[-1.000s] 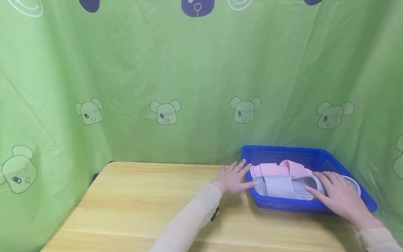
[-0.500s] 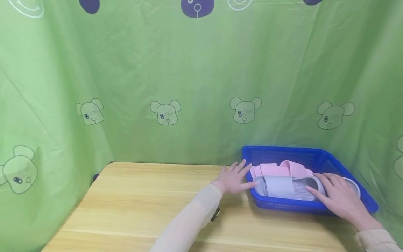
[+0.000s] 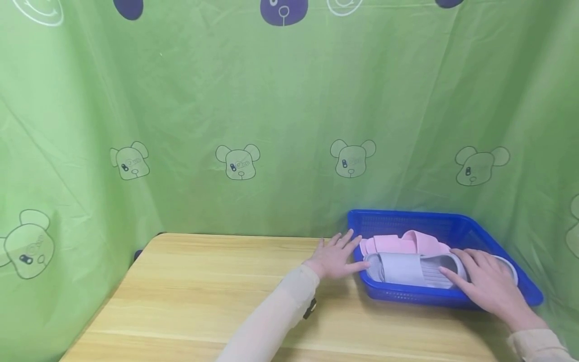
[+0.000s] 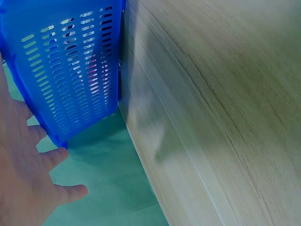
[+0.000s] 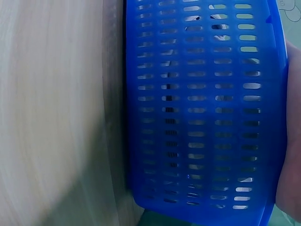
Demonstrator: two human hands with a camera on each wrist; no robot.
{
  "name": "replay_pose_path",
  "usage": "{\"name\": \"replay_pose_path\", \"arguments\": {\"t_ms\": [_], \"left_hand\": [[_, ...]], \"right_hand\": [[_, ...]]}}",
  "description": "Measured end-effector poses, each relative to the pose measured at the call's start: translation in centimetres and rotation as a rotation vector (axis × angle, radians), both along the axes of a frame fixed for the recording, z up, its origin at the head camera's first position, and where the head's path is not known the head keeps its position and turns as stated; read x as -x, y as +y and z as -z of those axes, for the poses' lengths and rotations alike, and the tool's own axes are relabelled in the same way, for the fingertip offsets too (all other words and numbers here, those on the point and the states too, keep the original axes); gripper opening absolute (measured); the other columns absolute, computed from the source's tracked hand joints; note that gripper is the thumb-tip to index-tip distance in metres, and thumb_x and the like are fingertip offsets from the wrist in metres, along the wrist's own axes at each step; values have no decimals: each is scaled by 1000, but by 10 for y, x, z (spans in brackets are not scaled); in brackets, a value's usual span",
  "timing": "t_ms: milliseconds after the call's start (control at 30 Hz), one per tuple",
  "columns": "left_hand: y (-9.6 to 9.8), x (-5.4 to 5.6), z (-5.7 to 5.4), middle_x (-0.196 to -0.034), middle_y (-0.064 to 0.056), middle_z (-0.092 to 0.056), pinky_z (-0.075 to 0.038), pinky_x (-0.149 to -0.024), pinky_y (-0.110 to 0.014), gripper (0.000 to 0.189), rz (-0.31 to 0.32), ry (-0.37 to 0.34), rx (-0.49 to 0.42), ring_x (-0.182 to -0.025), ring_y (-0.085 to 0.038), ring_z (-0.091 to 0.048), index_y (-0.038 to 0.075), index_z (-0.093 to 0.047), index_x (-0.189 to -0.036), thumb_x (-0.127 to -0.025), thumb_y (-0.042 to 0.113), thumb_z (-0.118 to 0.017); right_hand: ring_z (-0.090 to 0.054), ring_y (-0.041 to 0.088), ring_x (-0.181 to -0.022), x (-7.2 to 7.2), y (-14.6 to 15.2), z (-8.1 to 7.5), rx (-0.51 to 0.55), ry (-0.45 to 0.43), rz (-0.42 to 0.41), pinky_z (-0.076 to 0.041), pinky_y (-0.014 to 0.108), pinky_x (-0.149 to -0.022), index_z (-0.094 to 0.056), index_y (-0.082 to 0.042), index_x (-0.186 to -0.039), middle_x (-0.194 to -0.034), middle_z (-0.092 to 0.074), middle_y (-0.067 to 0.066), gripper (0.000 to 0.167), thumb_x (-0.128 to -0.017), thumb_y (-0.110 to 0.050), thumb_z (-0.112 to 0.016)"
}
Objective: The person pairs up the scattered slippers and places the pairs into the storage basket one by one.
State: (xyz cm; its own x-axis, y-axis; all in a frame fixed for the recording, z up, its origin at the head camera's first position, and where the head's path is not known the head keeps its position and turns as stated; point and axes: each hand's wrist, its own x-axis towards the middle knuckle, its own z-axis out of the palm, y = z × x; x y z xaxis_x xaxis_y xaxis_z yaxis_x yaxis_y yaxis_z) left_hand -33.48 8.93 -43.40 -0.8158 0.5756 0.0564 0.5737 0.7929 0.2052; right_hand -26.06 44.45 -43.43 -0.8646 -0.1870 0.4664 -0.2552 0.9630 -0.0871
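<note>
In the head view a blue plastic basket (image 3: 398,294) holds pink slippers (image 3: 393,244) at the back and grey slippers (image 3: 400,267) in front. My left hand (image 3: 332,259) is spread at the basket's left rim, its thumb reaching over the edge by the grey toe end. The left wrist view shows the same hand (image 4: 28,169) with fingers apart along the rim. My right hand (image 3: 488,279) rests over the grey slippers, fingers loosely bent, thumb above the front one's footbed. Only part of the right hand (image 5: 292,141) shows beside the basket's slotted wall in the right wrist view.
The basket stands at the right back of a wooden table (image 3: 203,296). A green curtain (image 3: 289,110) printed with bear heads hangs behind and on both sides. The table's edge (image 4: 141,153) runs close beside the basket in the left wrist view.
</note>
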Motion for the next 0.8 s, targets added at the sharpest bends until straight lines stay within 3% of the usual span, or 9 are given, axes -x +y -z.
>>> {"name": "replay_pose_path", "arguments": {"t_ms": [467, 800], "left_hand": [[-2, 2, 1, -165, 7, -6, -18, -117, -61, 79, 3, 16, -3, -152, -27, -17, 39, -5, -155, -90, 79, -22], [-2, 0, 0, -165, 6, -11, -18, -118, -61, 80, -7, 38, 1, -152, -28, -15, 38, -9, -155, -89, 80, -21]], "right_hand": [[-38, 49, -119, 2, 0, 6, 18, 95, -21, -24, 68, -99, -49, -4, -137, -128, -47, 29, 66, -88, -45, -66], [-34, 49, -129, -5, -5, 1, 75, 77, 19, -5, 70, -114, -39, -16, -149, -136, -44, 28, 71, -89, -45, -65]]}}
